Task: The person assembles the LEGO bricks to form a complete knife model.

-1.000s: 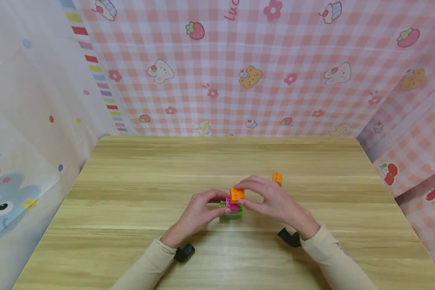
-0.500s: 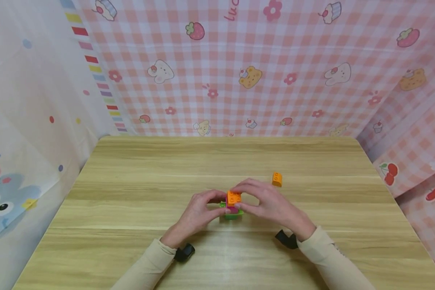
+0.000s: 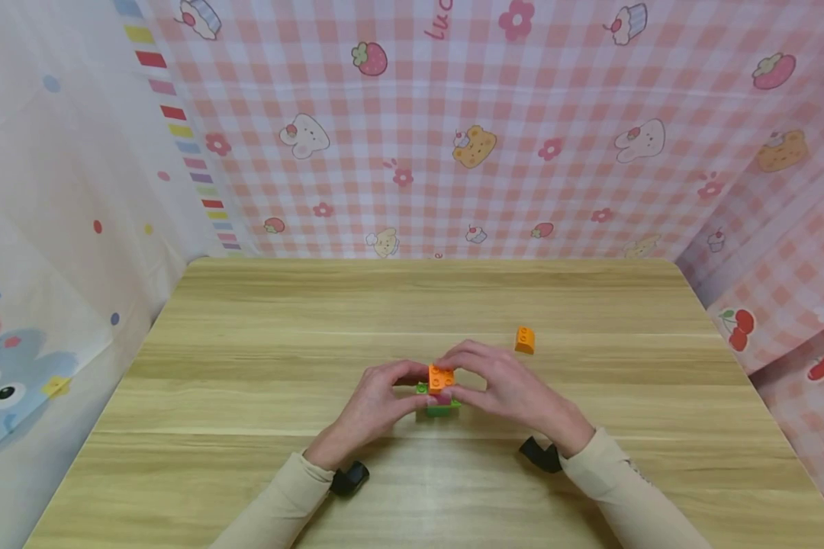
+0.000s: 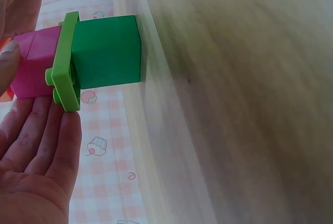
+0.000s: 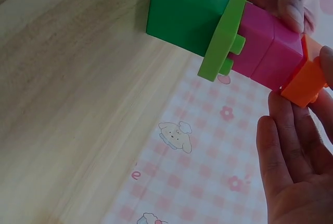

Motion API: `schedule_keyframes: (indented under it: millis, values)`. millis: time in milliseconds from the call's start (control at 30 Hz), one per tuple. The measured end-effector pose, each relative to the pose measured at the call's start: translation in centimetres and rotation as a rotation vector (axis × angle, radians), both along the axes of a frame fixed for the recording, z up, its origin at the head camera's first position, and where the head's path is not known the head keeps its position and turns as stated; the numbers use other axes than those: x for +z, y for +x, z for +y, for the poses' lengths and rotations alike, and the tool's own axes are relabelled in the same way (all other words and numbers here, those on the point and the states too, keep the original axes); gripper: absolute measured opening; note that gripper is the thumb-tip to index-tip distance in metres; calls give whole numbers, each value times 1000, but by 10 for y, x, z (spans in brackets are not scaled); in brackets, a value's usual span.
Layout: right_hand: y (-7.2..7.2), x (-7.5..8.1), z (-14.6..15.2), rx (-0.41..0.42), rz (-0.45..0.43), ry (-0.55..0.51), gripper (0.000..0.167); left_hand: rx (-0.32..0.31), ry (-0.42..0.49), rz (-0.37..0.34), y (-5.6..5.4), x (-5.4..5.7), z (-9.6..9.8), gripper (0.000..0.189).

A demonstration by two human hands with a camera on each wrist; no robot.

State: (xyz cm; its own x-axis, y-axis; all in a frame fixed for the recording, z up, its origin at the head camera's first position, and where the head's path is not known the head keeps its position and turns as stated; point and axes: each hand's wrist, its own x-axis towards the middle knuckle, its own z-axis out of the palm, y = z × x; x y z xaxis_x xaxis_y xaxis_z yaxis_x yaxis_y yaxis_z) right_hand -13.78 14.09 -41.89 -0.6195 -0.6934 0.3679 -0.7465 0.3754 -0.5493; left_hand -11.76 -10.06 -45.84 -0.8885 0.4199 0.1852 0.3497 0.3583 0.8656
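Note:
A small tower stands on the table: a dark green block (image 4: pixel 106 52) at the bottom, a lime green plate (image 4: pixel 63 67) over it, then pink bricks (image 5: pixel 260 44). On top sits an orange brick (image 3: pixel 441 379), at or very near the pink studs; in the right wrist view it looks slightly tilted. My left hand (image 3: pixel 382 396) holds the pink bricks from the left between thumb and fingers. From the right, my right hand (image 3: pixel 508 385) pinches the orange brick, thumb on the near side. Fingers hide part of the joint between orange and pink.
A second orange brick (image 3: pixel 525 340), with a curved side, lies on the wooden table (image 3: pixel 302 305) beyond my right hand. Black wrist pieces (image 3: pixel 350 479) show under both sleeves. Patterned cloth (image 3: pixel 426 137) hangs behind the table and along its sides.
My right hand has brought the orange brick left and down onto the pink bricks. The left hand has stayed in place. The other orange brick has come into full view.

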Motion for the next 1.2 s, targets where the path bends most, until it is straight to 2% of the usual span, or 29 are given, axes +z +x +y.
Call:
schedule_keyframes:
  millis: [200,600,733,967,1100,1200]
  values:
    - [-1,3,0,18,-44,6,28,-4,-6,9,1,2,0,28]
    - [0,5,0,29,-69,30,28,-11,-18,10,1,3,1,29]
    - [0,5,0,-12,-78,65,33,-6,-31,12,1,3,1,30]
    - [3,2,9,-93,-134,128,59,1,-87,-16,3,1,2,47]
    - [1,2,21,-144,-152,98,57,5,-97,-26,5,1,1,58]
    - [-4,1,33,-190,-108,62,53,16,-80,-35,7,4,2,62]
